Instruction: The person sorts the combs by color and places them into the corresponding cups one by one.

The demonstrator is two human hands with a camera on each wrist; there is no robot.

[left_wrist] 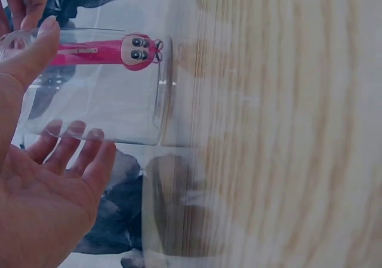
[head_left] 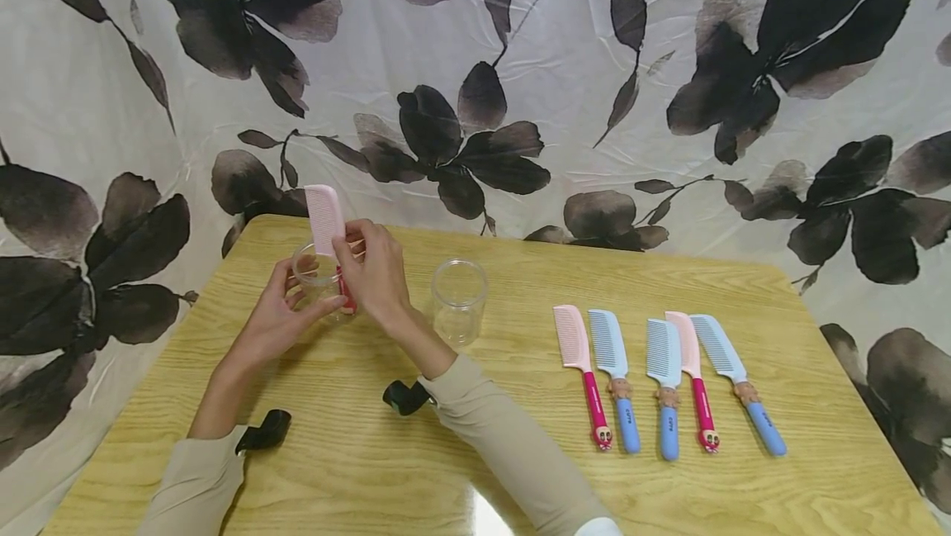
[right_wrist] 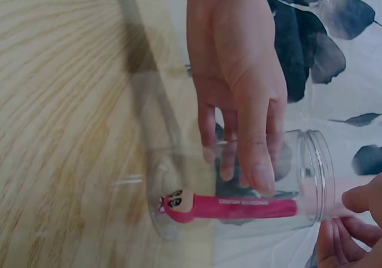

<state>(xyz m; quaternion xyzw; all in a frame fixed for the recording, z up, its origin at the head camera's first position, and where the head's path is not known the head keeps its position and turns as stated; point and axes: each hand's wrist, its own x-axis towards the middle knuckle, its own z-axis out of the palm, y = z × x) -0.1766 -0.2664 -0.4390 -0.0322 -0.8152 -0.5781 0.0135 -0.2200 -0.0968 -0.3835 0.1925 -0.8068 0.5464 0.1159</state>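
Note:
My left hand (head_left: 275,317) grips a clear jar (left_wrist: 95,110) at the table's far left, thumb on one side and fingers on the other. A pink comb (head_left: 324,218) stands upright in it, teeth end above the rim. Its dark pink handle (right_wrist: 245,207) is inside the jar, with the cartoon-face tip near the bottom. At the rim, my right hand (head_left: 375,272) pinches the comb between thumb and fingers. A second clear jar (head_left: 459,305) stands just right of my right hand and has nothing in it.
On the right of the wooden table (head_left: 520,453) lie several combs in a loose row, pink ones (head_left: 572,338) and light blue ones (head_left: 609,342) with blue handles. A floral cloth (head_left: 565,106) hangs behind the far edge.

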